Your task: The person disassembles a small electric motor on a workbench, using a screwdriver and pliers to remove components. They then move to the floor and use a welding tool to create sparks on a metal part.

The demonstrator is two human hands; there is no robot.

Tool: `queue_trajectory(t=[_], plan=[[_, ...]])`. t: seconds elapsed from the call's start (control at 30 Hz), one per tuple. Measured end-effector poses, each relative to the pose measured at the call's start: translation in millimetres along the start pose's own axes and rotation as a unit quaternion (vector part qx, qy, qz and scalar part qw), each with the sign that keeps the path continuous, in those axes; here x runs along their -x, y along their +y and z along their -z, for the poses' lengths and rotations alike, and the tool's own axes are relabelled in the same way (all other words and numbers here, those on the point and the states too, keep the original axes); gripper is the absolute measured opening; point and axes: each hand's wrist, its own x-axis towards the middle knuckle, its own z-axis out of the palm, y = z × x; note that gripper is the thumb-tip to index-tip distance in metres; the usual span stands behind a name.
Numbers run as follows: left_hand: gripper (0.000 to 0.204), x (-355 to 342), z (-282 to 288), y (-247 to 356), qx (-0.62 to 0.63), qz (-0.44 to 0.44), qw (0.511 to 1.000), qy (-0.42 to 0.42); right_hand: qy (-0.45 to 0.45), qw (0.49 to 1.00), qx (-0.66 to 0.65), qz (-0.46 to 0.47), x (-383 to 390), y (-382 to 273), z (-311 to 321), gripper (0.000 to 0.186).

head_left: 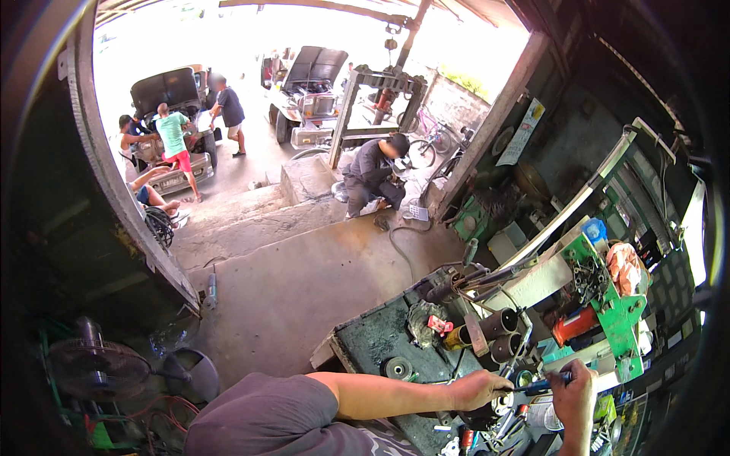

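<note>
Tool (538, 386) low on the right side of the view, blue-handled and slim, spanning the gap between two bare hands above the bench! Around that blue handle, the right hand (575, 389), clamped on firmly with curled fingers, the forearm up from the lower edge. Now over to the left hand (480, 391), out at the end of a long, straight forearm (388, 395), with bent fingers right at the tool's thin far end. Pinched on it, or just beside it? Cannot tell from here. Just below those left fingers, a dark round part with a pale metal centre (499, 406), partly hidden by the hand. And plenty of company around: dark open-ended cylinders (498, 325) beyond the hands, a red-and-white item (439, 325) farther along the dark benchtop (372, 342), and a ringed metal part (398, 368) just beside the left forearm. Under the right hand, a pale container (544, 415), close by the wrist, amid loose clutter.
</note>
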Motion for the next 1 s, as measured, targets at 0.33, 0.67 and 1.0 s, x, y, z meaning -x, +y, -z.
queue_trajectory(t=[0.33,0.67,1.0], plan=[[0.032,-1,-2,0,-0.010,0.026,1.000,0.001,-0.012,0.998,-0.020,-0.051,5,10,-9,0.026],[0.028,1,-3,0,-0.022,0.025,0.999,0.003,-0.001,0.996,-0.056,-0.072,2,-7,-1,0.023],[0.031,2,1,4,-0.042,0.033,0.999,-0.008,-0.047,0.992,-0.044,-0.105,0,-7,1,0.030]])
